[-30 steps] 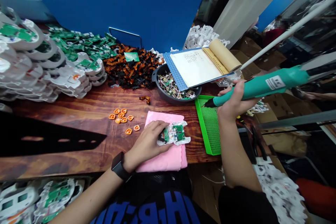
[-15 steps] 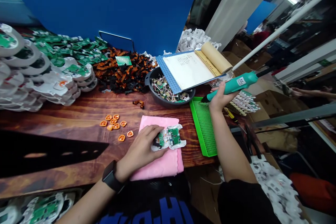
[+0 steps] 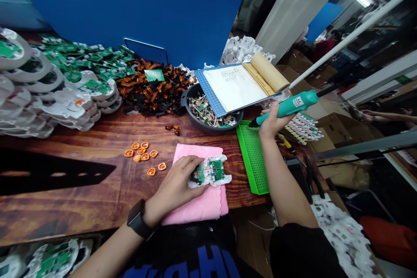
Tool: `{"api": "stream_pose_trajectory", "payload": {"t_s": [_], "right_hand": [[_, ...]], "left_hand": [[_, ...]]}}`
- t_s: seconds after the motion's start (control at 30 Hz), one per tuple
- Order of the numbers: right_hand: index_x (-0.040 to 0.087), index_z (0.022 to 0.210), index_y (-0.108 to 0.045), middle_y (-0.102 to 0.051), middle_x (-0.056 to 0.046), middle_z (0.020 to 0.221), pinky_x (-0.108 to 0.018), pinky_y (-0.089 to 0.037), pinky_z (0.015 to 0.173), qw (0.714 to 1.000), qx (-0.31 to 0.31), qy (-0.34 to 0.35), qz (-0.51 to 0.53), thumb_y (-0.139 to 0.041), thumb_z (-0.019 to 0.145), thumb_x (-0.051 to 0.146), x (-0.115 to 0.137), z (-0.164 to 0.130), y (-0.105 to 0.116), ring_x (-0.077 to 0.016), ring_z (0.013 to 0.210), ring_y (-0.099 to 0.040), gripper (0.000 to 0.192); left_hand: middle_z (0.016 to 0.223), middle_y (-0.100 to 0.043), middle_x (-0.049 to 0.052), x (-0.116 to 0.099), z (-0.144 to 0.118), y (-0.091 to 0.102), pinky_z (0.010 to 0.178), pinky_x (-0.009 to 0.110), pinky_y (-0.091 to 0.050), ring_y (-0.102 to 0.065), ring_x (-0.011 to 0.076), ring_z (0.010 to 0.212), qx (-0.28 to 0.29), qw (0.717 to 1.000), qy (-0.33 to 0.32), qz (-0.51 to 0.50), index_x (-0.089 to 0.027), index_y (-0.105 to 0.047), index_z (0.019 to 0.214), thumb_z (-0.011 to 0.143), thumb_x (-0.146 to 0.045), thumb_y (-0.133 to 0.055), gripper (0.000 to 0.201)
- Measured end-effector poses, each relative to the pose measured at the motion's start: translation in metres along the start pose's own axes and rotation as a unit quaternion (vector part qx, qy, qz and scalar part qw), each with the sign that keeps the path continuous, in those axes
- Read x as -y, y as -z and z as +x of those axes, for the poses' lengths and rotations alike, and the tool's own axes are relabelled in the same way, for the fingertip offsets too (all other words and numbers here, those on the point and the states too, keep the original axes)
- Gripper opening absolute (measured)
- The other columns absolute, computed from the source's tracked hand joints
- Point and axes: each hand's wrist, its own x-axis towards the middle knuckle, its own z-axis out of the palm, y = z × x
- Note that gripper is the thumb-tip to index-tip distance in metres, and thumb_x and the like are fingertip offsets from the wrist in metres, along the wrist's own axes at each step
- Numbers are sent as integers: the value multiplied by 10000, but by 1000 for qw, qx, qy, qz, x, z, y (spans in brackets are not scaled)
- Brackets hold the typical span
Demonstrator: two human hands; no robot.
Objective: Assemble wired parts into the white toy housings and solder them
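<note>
My left hand (image 3: 178,179) grips the left end of a white plastic housing (image 3: 224,179), thumb on the near side and fingers on the far side. Green circuit boards (image 3: 216,170) sit inside the housing, which lies on a folded pink cloth (image 3: 198,211). My right hand (image 3: 273,121) is wrapped round a teal electric screwdriver (image 3: 295,103). The screwdriver's black tip end points down to the left, over the far end of a green perforated tray (image 3: 256,163). Whether the tip touches anything in the tray I cannot tell.
Several orange pieces (image 3: 141,150) lie left of the cloth. Behind are a grey bowl (image 3: 208,128) of wired parts, a clipboard (image 3: 233,87) over it, a pile of orange-black flex parts (image 3: 156,91) and green boards (image 3: 94,58). White housings (image 3: 65,104) are stacked at left. Another person's hand (image 3: 369,115) shows far right.
Both hands hold nearly the same pose, still on the housing and the screwdriver. The black slotted shape at the left edge has shifted left and slightly up in view.
</note>
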Motion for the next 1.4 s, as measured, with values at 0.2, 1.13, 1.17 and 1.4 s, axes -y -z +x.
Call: {"api": "stream_pose_trajectory", "payload": {"t_s": [0.2,1.13,1.17,1.4], "right_hand": [[264,1120,-315,-575,55,824,-271,-507,464,1000,13,0,-11,-586,784,474,2,-1,-2,-89,472,-542,481],[180,885,-545,-496,100,480,-206,-426,427,976,169,-127,52,-689,677,369,21,-11,17,-82,405,-491,316],[181,895,-545,-497,100,486,-210,-431,432,975,174,-129,51,-691,676,367,22,-13,19,-85,408,-497,323],[187,1010,-522,-595,48,730,-215,-460,460,988,123,-87,28,-701,684,396,26,-20,14,-90,522,-580,426]], "left_hand": [[1200,-575,111,0,-1,-1,932,421,-469,-558,263,1082,0,1000,0,5,-194,-496,1267,775,-340,-690,548],[1209,-593,112,-6,0,2,961,438,-463,-560,274,1104,-12,1000,4,-7,-197,-539,1223,767,-360,-692,508],[1209,-593,110,-5,0,2,960,439,-463,-559,274,1103,-12,1000,4,-7,-204,-541,1223,766,-362,-693,507],[1194,-592,102,-4,0,2,953,430,-464,-558,272,1097,-5,1000,5,-1,-213,-538,1220,770,-367,-691,500]]}}
